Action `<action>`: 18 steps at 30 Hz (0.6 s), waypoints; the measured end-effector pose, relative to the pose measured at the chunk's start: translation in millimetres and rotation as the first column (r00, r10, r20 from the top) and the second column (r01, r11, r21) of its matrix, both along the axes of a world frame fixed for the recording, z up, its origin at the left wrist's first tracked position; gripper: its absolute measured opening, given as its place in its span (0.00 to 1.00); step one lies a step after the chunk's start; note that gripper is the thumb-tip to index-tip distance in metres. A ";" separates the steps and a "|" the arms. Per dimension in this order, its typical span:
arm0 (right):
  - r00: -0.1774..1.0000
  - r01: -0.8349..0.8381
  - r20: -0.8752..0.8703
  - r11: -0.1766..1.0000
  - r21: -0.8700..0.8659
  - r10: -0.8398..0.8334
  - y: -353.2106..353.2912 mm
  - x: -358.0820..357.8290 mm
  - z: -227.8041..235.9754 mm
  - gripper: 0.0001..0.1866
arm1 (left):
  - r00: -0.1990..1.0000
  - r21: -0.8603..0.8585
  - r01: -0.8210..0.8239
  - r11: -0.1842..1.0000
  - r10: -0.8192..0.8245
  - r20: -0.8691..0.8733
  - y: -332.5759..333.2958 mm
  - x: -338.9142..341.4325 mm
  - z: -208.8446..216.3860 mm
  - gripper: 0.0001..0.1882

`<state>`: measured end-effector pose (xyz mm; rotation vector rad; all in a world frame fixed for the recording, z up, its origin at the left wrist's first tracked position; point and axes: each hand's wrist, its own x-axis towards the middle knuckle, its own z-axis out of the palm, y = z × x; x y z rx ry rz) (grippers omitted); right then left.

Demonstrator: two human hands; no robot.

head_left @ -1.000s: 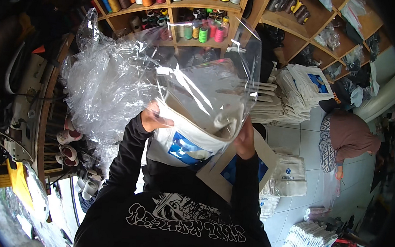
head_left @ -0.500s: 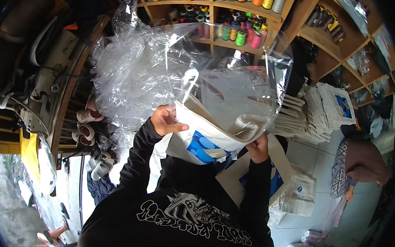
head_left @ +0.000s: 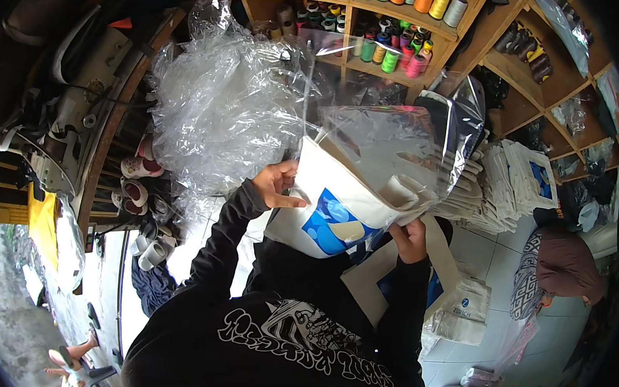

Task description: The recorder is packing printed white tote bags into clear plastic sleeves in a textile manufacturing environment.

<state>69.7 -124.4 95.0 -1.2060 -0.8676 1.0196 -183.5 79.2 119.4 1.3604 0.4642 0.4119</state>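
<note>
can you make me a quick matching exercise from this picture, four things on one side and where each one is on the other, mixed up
Things:
1. folded cream cloth tote bag with blue print
2. crumpled heap of clear plastic bags
3. coloured thread spools
4. stack of folded cream tote bags

Places:
A. on the wooden shelves at the top
B. to the right, beside the shelves
C. between both hands, partly inside a clear plastic sleeve
D. upper left of the left hand

Pairs: 1-C, 2-D, 3-A, 4-B

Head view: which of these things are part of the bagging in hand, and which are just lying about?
In hand:
- folded cream tote bag, left hand on it
- clear plastic sleeve around its top, right hand at its lower edge

Lying about:
- crumpled plastic heap
- thread spools
- stacked totes
- shoes
</note>
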 end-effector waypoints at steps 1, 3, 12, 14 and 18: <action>1.000 -0.018 0.011 0.999 -0.031 0.018 -0.4 1.8 0.0 0.12 | 1.000 0.001 -0.008 1.000 0.008 0.000 1.4 -3.6 -10.4 0.22; 0.999 -0.036 0.023 0.997 -0.061 0.038 1.3 1.6 1.5 0.12 | 0.984 0.042 0.023 0.999 -0.015 -0.175 4.3 -9.7 -32.7 0.28; 0.996 -0.034 0.080 0.999 -0.038 0.037 -1.4 2.3 2.6 0.10 | 0.907 0.109 -0.421 0.901 0.420 0.032 -26.4 -0.5 -39.7 0.21; 0.997 -0.004 0.081 0.999 -0.033 0.007 -1.4 1.2 3.7 0.11 | 0.824 0.445 -0.523 0.727 0.564 0.047 -31.8 -1.5 -37.6 0.10; 0.998 0.014 0.056 1.000 -0.027 -0.013 0.0 -0.3 1.7 0.12 | 0.758 0.685 -0.529 0.500 0.641 0.118 -36.0 -2.7 -39.1 0.07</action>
